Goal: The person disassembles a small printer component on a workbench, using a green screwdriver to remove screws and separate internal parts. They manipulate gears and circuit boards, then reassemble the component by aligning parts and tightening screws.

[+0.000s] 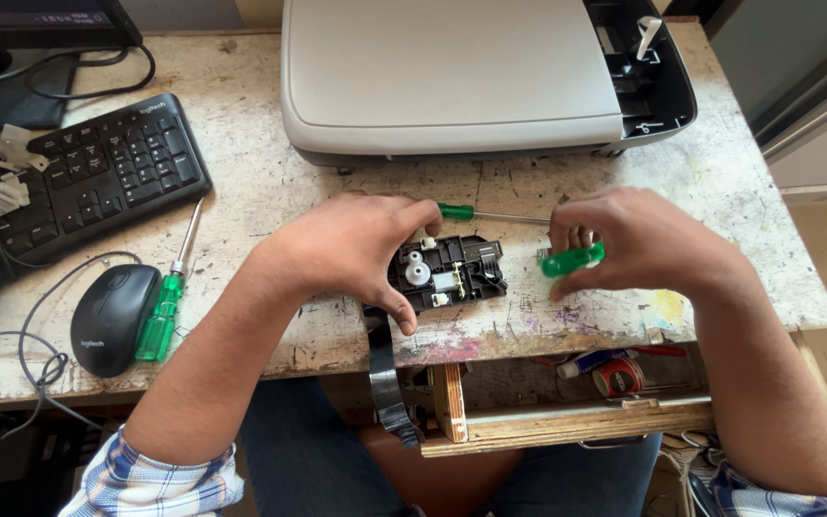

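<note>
- Head view: the left hand (351, 251) rests on the worn desk (739, 182), its fingers spread around the left end of a small black plastic mechanism (450, 273); the thumb presses its near corner and the forefinger reaches over its far edge.
- The mechanism lies flat near the front middle of the desk, showing white gears and a small metal part on top. A black ribbon strip (385, 369) hangs from it over the desk edge.
- The right hand (638, 239) hovers just right of the mechanism, fingers curled shut on the translucent green handle of a small screwdriver (571, 259).
- A second green-handled screwdriver (476, 212) lies on the desk between the two hands, behind the mechanism.
- A third, larger screwdriver (167, 304) lies beside a black mouse (112, 316) at the left.
- A black keyboard (98, 172) sits at the far left, well apart from the hands.
- A grey printer (452, 77) stands at the back of the desk.
- Below the front edge, an open wooden drawer (567, 421) holds a tape measure (619, 375).
</note>
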